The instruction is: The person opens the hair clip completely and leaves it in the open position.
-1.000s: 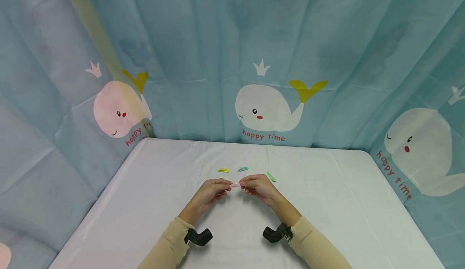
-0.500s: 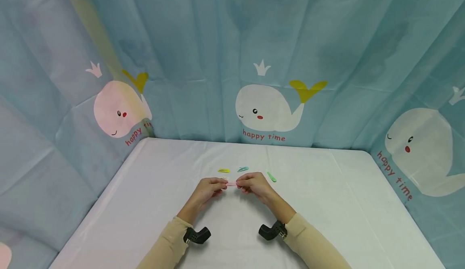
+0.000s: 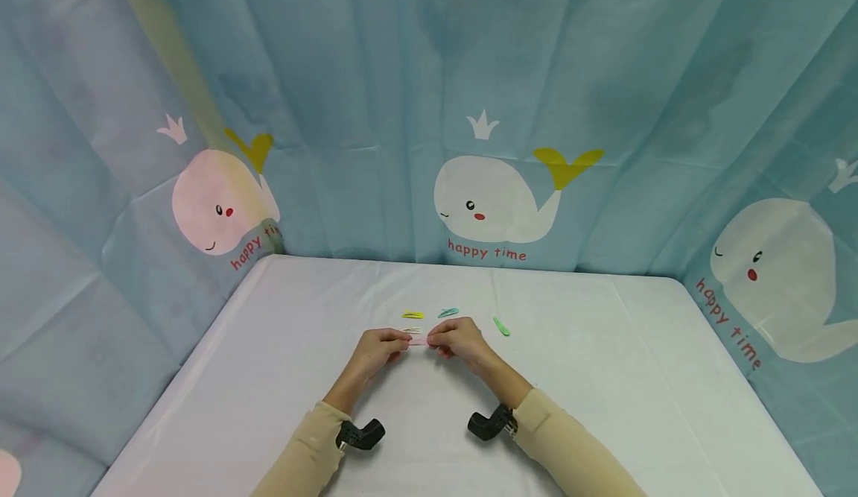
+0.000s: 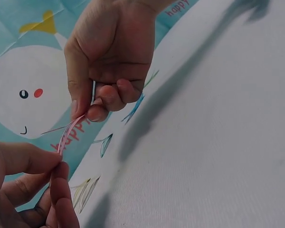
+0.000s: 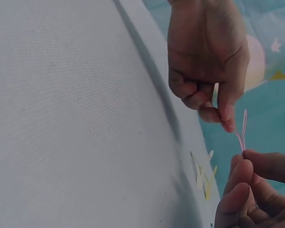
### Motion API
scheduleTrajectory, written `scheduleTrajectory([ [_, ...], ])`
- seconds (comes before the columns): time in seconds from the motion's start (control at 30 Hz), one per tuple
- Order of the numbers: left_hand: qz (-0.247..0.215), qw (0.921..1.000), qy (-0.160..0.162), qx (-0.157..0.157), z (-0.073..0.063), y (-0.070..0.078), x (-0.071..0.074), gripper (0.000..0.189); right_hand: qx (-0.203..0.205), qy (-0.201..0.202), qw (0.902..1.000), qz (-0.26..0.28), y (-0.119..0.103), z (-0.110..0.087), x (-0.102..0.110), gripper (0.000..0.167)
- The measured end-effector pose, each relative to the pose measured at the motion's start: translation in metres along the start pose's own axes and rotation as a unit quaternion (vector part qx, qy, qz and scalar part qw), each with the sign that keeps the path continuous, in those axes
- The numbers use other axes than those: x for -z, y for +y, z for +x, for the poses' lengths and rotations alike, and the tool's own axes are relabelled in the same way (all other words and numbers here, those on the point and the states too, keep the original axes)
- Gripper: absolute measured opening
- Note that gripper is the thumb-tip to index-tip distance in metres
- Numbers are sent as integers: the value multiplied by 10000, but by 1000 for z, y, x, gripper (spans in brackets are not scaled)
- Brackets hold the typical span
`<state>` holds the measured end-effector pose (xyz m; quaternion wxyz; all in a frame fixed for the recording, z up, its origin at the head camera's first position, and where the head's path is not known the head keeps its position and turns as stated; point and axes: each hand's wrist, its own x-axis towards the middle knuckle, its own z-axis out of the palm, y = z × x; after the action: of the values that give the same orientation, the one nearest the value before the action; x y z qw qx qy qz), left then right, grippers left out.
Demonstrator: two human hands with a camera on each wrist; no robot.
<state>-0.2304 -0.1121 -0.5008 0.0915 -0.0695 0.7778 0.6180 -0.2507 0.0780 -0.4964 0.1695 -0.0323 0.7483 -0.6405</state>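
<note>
Between my two hands, just above the table, is a pink snap hair clip (image 3: 418, 340). My left hand (image 3: 377, 351) pinches one end with thumb and fingers. At the other end, my right hand (image 3: 464, 341) also pinches it. In the left wrist view the clip (image 4: 68, 137) looks bent, with a thin strip standing apart from its body. The right wrist view shows the clip (image 5: 242, 133) with its two parts spread. Fingertips hide both ends. A white hair clip (image 3: 412, 330) lies just behind the pink one.
On the white-covered table (image 3: 590, 378) lie more hair clips: a yellow one (image 3: 412, 315), a teal one (image 3: 448, 312) and a green one (image 3: 501, 326). A blue whale-print curtain (image 3: 375, 109) encloses the back and sides.
Both hands have moved to the left with the pink hair clip, the right hand farther. More of the white clip now shows behind them. The clips on the table have not moved.
</note>
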Motion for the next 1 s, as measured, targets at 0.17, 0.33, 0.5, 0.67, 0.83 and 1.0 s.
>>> scheduleTrajectory([
  [0.17,375,9991,131,-124,1,-2,2,13,-32,65,9999,-141,-6,1,-7,15],
  [0.33,854,9957,265,-222,1,-3,5,11,225,59,9988,-428,-5,4,-12,9],
  [0.5,1379,9891,363,-378,3,-5,8,11,125,115,9978,-640,-2,9,-16,5],
  [0.67,1829,9810,351,-548,2,-7,8,11,-69,272,9944,-1023,1,13,-22,5],
  [0.83,2292,9706,318,-663,1,-8,8,10,-78,360,9872,-1551,2,11,-25,3],
  [1.0,2621,9620,361,-669,2,-9,5,8,61,304,9834,-1789,2,10,-26,5],
])
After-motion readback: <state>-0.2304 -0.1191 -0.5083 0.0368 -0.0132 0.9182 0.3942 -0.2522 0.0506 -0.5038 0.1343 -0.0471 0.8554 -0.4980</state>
